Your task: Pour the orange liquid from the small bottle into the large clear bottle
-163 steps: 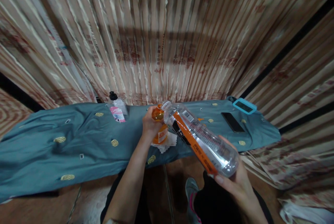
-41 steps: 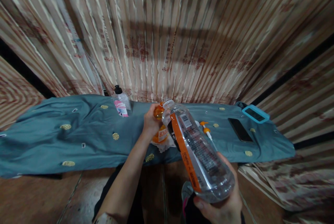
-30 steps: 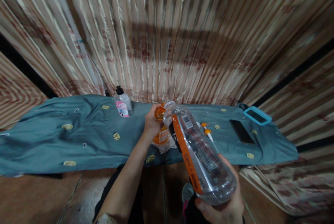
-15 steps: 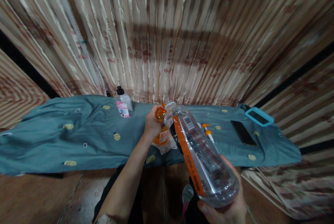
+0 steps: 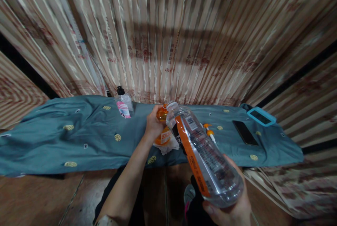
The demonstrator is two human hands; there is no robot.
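Observation:
My left hand [image 5: 153, 123] is closed around the upper part of an orange see-through bottle [image 5: 163, 137], which stands upright on crumpled white tissue [image 5: 166, 149]. In my right hand [image 5: 233, 212] lies the base of a large clear plastic bottle [image 5: 210, 164] with an orange and silver label. It is tilted, its uncapped neck pointing up and away from me, close beside the orange bottle's mouth. Whether the two mouths touch, I cannot tell. Just right of the clear bottle lies an orange pump head [image 5: 210, 133] with a white stem, partly covered by that bottle.
A teal cloth [image 5: 92, 127] with yellow patterns covers the long narrow surface. On its left stands a clear bottle with a black cap and pink label [image 5: 123, 104]. To the right lie a black phone [image 5: 244, 133] and a blue-framed device [image 5: 261, 116]. A pleated curtain [image 5: 163, 43] hangs behind.
The clear bottle's base and my right hand have shifted slightly to the right. My left hand and the orange bottle stay nearly in place.

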